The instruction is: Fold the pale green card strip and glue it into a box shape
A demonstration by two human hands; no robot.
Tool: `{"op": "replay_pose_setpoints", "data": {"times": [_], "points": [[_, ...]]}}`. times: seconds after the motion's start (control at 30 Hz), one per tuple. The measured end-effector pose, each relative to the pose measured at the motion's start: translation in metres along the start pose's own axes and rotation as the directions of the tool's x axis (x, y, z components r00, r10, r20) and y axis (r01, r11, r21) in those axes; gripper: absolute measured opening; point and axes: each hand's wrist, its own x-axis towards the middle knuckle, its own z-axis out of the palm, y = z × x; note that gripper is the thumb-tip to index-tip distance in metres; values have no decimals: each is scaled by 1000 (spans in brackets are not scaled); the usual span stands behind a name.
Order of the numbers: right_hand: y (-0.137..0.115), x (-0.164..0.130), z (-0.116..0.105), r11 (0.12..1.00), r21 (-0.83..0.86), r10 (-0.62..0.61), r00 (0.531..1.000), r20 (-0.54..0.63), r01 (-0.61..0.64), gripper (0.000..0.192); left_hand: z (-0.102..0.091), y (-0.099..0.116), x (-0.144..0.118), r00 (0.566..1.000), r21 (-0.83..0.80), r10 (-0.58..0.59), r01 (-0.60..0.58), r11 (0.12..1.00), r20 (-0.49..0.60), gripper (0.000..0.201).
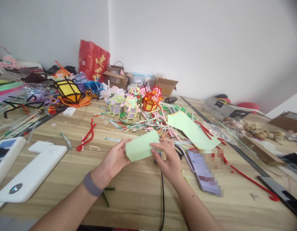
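Green paper: a pale green rectangular sheet of paper (141,146) is up off the wooden worktop (139,192), held level between both hands near the middle of the view.
Left hand: the left hand (114,160), with a grey band on its wrist, has its grip clamped on the sheet's left short edge, thumb on top, fingers underneath.
Right hand: the right hand (168,158) pinches the sheet's right end, grip closed on the paper, fingertips pressed onto its upper face.
Under the hands: a black cable (162,199) runs along the worktop below the right wrist toward the near edge.
Right side: a smartphone with a lit screen (203,171) lies flat just beside the right hand, and a second, larger pale green paper strip (191,130) lies beyond it, with red pipe cleaners (205,128) across it.
Left side: a white power bank (30,175) rests on the worktop well apart from the left hand; a bent red pipe cleaner (87,136) lies between it and the paper.
Behind: a scatter of coloured pipe cleaner offcuts (143,123) spreads past the sheet, with small pastel pipe-cleaner lanterns (124,104) standing in it and a yellow lantern with a black frame (68,90) further left.
Back wall: a red paper bag with gold lettering (93,61) leans there, upright.
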Motion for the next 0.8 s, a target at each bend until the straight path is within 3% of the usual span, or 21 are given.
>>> {"op": "replay_pose_setpoints", "data": {"times": [0.13, 0.2, 0.27, 0.4, 0.6, 0.7, 0.8], "points": [[5, -2, 2, 972, 81, 226, 971, -82, -219, 14, 1, -3, -6, 971, 142, 219, -230, 963, 93, 53], [7, -2, 2, 946, 131, 311, 946, -95, -298, 16, 1, -5, -9, 935, 267, 320, -351, 898, 152, 67], [8, -3, 2, 922, 162, 368, 925, -90, -351, 18, 0, -7, -10, 906, 387, 385, -423, 820, 175, 66], [9, -3, 2, 901, 189, 409, 910, -65, -391, 20, -4, -8, -8, 870, 578, 470, -463, 672, 151, 44], [13, -1, 0, 865, 189, 476, 879, -22, -464, 30, -8, -3, -9, 752, 772, 628, -515, 372, 199, 27], [15, 0, -1, 836, 247, 492, 868, 58, -490, 32, -8, -1, -12, 736, 796, 639, -517, 315, 224, 25], [16, 0, -2, 822, 258, 498, 861, 106, -507, 25, -7, -1, -13, 744, 795, 634, -508, 331, 210, 26]]}}
